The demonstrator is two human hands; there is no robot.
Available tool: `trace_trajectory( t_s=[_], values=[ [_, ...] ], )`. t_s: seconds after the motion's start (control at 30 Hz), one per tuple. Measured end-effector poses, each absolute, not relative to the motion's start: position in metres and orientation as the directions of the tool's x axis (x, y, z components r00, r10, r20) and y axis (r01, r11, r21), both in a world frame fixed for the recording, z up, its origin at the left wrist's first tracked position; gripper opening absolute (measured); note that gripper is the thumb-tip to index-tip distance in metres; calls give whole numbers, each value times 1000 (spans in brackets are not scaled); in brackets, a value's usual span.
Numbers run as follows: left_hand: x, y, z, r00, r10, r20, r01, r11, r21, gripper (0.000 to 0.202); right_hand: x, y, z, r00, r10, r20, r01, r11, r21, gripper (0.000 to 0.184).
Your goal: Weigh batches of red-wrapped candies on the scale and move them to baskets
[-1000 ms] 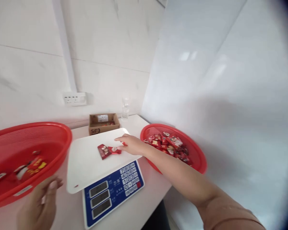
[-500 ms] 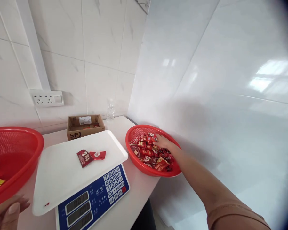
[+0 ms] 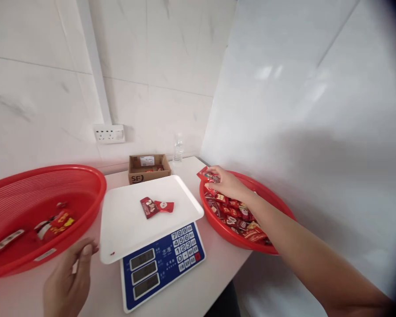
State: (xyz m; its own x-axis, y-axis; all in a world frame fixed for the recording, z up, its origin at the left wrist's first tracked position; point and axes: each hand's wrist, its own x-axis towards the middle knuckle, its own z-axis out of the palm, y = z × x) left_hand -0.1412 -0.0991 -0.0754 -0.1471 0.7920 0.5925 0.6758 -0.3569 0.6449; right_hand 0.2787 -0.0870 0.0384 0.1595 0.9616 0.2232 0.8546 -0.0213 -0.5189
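Observation:
My right hand [image 3: 227,184] hovers over the left rim of the right red basket [image 3: 273,198], fingers pinched on a red candy packet [image 3: 207,176]. That basket holds several red wrapped candies [image 3: 237,211]. A white scale pan [image 3: 132,220] carries two red packets [image 3: 156,206], above the scale's blue keypad [image 3: 171,259]. My left hand [image 3: 67,281] rests on the table by the near rim of the left red basket [image 3: 82,176], fingers loosely curled with nothing in them. That basket holds a few packets [image 3: 54,222].
A small cardboard box [image 3: 149,168] and a clear plastic bottle [image 3: 177,149] stand at the back of the white table against the tiled wall. A wall socket [image 3: 109,133] is above them. A glossy white wall runs along the right.
My right hand left the scale pan, reached into the right basket and has now lifted a red packet to the basket's left rim. The left hand stays by the left basket.

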Motion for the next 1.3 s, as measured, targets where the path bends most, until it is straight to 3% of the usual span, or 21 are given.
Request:
trace_trajectory(
  t_s=[0.17,0.3,0.47,0.67,0.77,0.87,1.07,1.2,1.3],
  values=[
    [-138,-104,-68,-133,836,532,712,-293,638,35,197,-56,35,-113,962,250,817,233,-527,47],
    [-140,-104,-72,-125,824,552,704,-319,635,35,166,-41,15,-216,953,214,833,294,-469,49],
    [-139,-104,-73,-117,818,563,664,-357,657,32,155,-51,-3,-322,944,68,850,320,-419,45],
    [-138,-104,-72,-122,826,550,648,-353,675,32,163,-70,6,-302,951,-65,903,263,-339,38],
    [-137,-104,-72,-123,828,546,646,-352,678,31,163,-71,11,-278,960,-45,904,245,-350,37],
    [-137,-105,-71,-113,831,544,650,-352,673,31,150,-72,9,-344,938,47,859,335,-387,39],
    [-138,-105,-70,-137,842,522,650,-321,689,29,119,-75,5,-518,853,69,784,506,-359,35],
    [-137,-105,-70,-119,842,527,640,-341,689,30,128,-52,8,-382,915,128,864,403,-302,42],
    [-137,-105,-70,-104,842,530,637,-353,685,31,141,-31,2,-299,953,53,911,301,-282,50]
  ],
)
